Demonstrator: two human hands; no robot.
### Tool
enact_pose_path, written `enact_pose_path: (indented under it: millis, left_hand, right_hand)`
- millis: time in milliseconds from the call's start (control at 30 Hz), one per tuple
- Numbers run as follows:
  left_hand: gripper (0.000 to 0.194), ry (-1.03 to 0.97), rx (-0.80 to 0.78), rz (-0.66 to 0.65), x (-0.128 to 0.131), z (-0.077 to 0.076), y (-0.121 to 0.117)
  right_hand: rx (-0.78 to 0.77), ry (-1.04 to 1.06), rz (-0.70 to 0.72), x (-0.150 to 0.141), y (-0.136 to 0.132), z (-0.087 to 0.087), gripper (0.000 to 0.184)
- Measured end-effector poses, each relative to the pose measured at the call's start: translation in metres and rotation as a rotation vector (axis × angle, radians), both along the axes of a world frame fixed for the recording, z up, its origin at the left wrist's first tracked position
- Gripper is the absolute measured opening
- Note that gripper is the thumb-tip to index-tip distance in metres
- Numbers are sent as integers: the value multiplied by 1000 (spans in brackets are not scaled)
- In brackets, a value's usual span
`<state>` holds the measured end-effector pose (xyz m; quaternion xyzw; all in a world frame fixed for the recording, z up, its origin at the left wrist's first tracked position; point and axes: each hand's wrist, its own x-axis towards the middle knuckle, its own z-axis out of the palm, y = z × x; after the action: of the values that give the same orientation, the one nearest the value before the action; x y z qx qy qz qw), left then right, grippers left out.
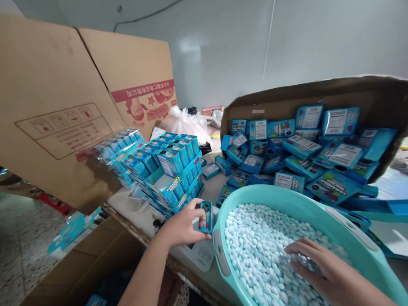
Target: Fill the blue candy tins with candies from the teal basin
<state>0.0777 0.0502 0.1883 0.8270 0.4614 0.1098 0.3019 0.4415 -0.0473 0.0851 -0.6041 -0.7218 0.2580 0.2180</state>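
My left hand [188,223] grips a small blue candy box [207,216] upright beside the basin's left rim. A white scale-like device [202,256] with printed marks lies partly hidden beneath that hand. At the right, my right hand [319,265] reaches into a turquoise basin [276,192]. Its fingers are apart and slightly curled, touching the pale blue and white candies [258,245] that fill the basin. Left of the basin, display trays [173,186] hold rows of the same blue boxes in a stack.
Behind the basin, a tipped carton [272,100] spills many blue boxes [303,146]. A large cardboard sheet [45,87] stands at the left. Below the table edge sits an open carton [76,262]. White plastic bags [185,122] lie at the back, and blue trays [395,207] at the right.
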Motion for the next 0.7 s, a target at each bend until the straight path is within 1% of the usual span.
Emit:
enact_pose_path:
  millis: [33,100,133,167,200,267,333,400,433,500,533,567,600,700]
  left_hand:
    - [29,14,27,1,-2,11,-7]
    - [35,31,151,40,-8,39,-25]
    - [40,19,258,82,-12,53,-32]
    - [45,-18,396,136,-17,68,-37]
    - [50,-73,531,210,-21,81,-38]
    - [54,-192,761,405,-26,101,-30]
    - [55,-230,892,615,-25,112,-9]
    - [54,-147,966,755,-21,113,15]
    - [54,-90,993,798,-19,110,27]
    - [57,-20,999,851,-16,102,45]
    - [60,-19,989,873,-17,98,51]
    - [62,-39,978,890,-19,93,56]
    - [64,-75,971,897,-22,89,59]
    - [63,-199,1031,873,-31,80,60]
  right_hand:
    - [11,3,2,0,0,-1,34]
    - [19,9,13,-1,0,-1,34]
    - [16,13,20,-2,0,-1,34]
    - [11,19,24,-2,0,0,34]
    - [4,26,24,-3,0,2,35]
    - [-14,40,9,-5,-1,7,36]
    - [-42,37,-7,-8,-5,15,39]
    - [-72,9,23,-11,-9,24,48]
    - [-90,-17,54,-12,-10,29,59]
    - [-144,-92,116,-15,-13,36,99]
    - [-179,-130,135,-17,-14,38,117]
    - [-214,-161,142,-18,-14,40,128]
    - [-244,-181,139,-19,-14,41,131]
    - [-263,-177,128,-21,-13,39,124]
